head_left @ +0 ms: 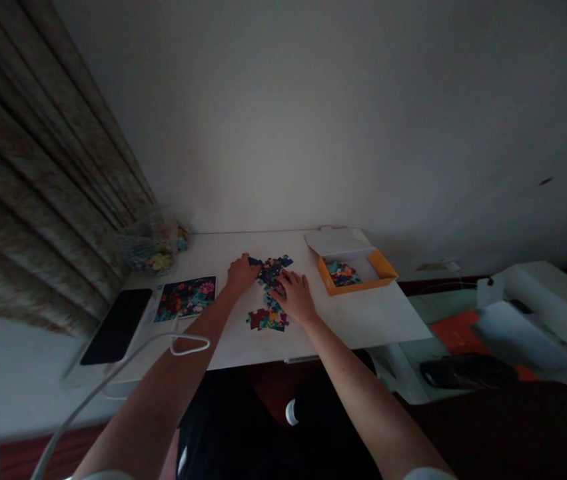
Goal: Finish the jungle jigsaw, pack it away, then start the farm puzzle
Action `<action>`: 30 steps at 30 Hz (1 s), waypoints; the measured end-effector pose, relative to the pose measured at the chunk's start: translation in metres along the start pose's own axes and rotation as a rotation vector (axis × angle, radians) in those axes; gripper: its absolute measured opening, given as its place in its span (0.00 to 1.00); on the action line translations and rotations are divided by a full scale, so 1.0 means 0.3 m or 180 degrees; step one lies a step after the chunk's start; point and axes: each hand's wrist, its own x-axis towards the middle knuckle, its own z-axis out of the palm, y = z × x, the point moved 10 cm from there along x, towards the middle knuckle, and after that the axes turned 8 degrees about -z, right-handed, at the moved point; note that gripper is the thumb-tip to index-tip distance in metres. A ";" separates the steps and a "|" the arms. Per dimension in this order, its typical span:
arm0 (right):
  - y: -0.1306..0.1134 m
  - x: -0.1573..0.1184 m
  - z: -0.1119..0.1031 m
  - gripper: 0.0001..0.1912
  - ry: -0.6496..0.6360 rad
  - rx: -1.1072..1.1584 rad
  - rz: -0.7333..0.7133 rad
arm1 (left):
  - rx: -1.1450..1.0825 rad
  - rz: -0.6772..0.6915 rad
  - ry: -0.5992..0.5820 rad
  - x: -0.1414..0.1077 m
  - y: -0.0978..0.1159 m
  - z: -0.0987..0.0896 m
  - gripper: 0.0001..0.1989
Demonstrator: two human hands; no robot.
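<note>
A partly joined jigsaw puzzle (268, 321) with dark blue, teal, red and yellow patterns lies on the white table (243, 347). At its upper left edge, my left hand (242, 273) is closed with its fingertips on a dark blue puzzle piece (254, 262). My right hand (296, 298) lies over the right side of the puzzle, its fingers spread and touching the pieces. It covers part of the middle section. Left of the puzzle is a printed picture card (186, 299) with flowers on a dark ground.
An open yellow box (358, 287) with a floral picture inside stands to the right. At the left are a black tablet-like slab (117, 327), a clear plastic bag (150, 243) and a white cable (143, 340). A wall (283, 133) rises behind the table.
</note>
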 end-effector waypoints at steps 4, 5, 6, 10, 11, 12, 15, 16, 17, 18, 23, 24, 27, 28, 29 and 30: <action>-0.003 0.002 -0.009 0.26 0.0063 0.0088 -0.0023 | -0.0105 -0.0274 -0.0298 0.037 0.042 0.034 0.34; -0.003 0.002 -0.011 0.27 0.0061 0.0084 -0.0006 | -0.0121 -0.0327 -0.0358 0.043 0.048 0.045 0.33; -0.003 0.001 -0.011 0.29 0.0049 0.0070 0.0014 | -0.0119 -0.0361 -0.0402 0.047 0.055 0.054 0.31; 0.016 0.009 -0.009 0.34 0.0035 0.0017 0.0174 | -0.0004 -0.0359 -0.0377 0.046 0.076 0.069 0.29; 0.031 0.016 -0.009 0.35 0.0068 0.0021 0.0260 | 0.0077 -0.0270 -0.0314 0.040 0.086 0.065 0.31; 0.050 0.027 -0.009 0.36 0.0109 0.0035 0.0372 | 0.0187 -0.0146 -0.0253 0.032 0.097 0.060 0.33; 0.124 0.081 -0.001 0.38 0.0226 0.0121 0.0799 | 0.0578 0.0286 -0.0253 0.002 0.127 0.060 0.37; 0.149 0.106 0.006 0.37 0.0236 0.0152 0.0927 | 0.0666 0.0376 -0.0337 -0.005 0.129 0.066 0.38; 0.170 0.132 0.013 0.36 0.0227 0.0173 0.1020 | 0.0733 0.0434 -0.0428 -0.011 0.128 0.071 0.39; 0.187 0.160 0.021 0.35 0.0196 0.0179 0.1079 | 0.0785 0.0488 -0.0521 -0.014 0.127 0.076 0.40; 0.225 0.260 0.048 0.29 -0.0136 0.0124 0.0831 | 0.0807 0.0500 -0.0747 -0.003 0.124 0.099 0.45; 0.224 0.267 0.044 0.29 -0.0166 0.0106 0.0703 | 0.0739 0.0399 -0.0735 0.006 0.118 0.101 0.44; 0.218 0.259 0.020 0.26 -0.0151 0.0045 0.0386 | 0.0396 0.0111 -0.0673 0.035 0.103 0.102 0.43; 0.215 0.251 0.012 0.25 -0.0136 0.0027 0.0338 | 0.0265 0.0085 -0.0668 0.043 0.104 0.103 0.41; 0.212 0.242 0.008 0.24 -0.0126 0.0011 0.0318 | 0.0148 0.0093 -0.0672 0.050 0.108 0.104 0.39; 0.208 0.232 0.005 0.23 -0.0117 -0.0004 0.0321 | 0.0052 0.0127 -0.0683 0.054 0.114 0.104 0.35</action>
